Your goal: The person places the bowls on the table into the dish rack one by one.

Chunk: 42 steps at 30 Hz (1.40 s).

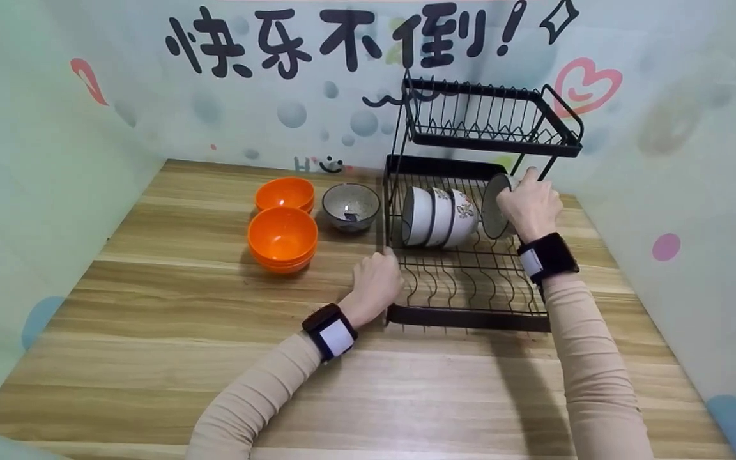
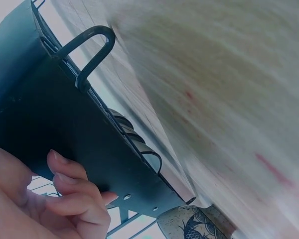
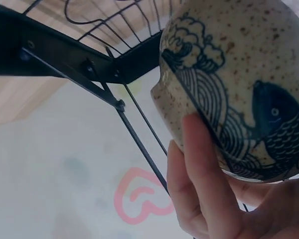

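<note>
My right hand (image 1: 534, 207) grips a speckled bowl (image 3: 249, 55) with a blue fish and wave pattern, its fingers against the outer wall. In the head view this bowl stands tilted on its side over the lower tier of the black dish rack (image 1: 470, 318), right of three white patterned bowls (image 1: 464, 217) standing on edge in a row. At the rack's left side, my left hand (image 1: 375, 281) holds the frame near the front corner. The left wrist view shows its curled fingers (image 2: 77, 194) at the dark side panel (image 2: 65, 114).
Left of the rack sits a grey speckled bowl (image 1: 352, 207). Beside it are two stacks of orange bowls, one behind (image 1: 285, 191) and one in front (image 1: 282, 239). The rack's wire upper tier (image 1: 496, 142) overhangs the back. Printed walls enclose the wooden table (image 1: 151, 319).
</note>
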{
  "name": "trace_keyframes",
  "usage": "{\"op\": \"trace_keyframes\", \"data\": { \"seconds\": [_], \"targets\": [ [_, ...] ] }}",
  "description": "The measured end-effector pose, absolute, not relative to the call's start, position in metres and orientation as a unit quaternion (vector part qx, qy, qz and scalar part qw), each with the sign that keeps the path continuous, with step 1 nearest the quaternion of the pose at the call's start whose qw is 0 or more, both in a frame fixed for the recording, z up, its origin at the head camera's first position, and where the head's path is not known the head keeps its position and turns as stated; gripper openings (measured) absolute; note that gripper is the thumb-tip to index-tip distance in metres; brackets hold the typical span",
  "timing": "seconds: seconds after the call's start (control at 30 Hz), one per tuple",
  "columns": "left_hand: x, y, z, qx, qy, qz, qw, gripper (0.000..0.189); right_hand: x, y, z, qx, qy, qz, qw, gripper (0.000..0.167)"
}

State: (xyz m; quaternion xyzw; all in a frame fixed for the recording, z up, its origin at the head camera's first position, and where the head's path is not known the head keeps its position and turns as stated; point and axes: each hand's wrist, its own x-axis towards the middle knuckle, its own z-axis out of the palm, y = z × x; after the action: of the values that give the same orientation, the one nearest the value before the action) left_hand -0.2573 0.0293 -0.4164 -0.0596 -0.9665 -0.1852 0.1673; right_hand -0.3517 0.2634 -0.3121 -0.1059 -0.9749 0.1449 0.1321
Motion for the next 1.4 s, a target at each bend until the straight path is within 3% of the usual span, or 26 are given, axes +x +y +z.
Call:
{"op": "trace_keyframes", "data": {
  "seconds": [0.5, 1.4],
  "targets": [
    [-0.256, 0.029, -0.416, -0.065, -0.967, -0.181, 0.168, 0.027, -0.371, 0.256, -0.337, -0.103, -0.976, 0.135, 0.136, 0.059],
    [-0.256, 0.029, -0.416, -0.061, -0.972, -0.169, 0.153, 0.041, -0.384, 0.242, -0.356, -0.108, -0.979, 0.114, 0.127, 0.067]
  ]
}}
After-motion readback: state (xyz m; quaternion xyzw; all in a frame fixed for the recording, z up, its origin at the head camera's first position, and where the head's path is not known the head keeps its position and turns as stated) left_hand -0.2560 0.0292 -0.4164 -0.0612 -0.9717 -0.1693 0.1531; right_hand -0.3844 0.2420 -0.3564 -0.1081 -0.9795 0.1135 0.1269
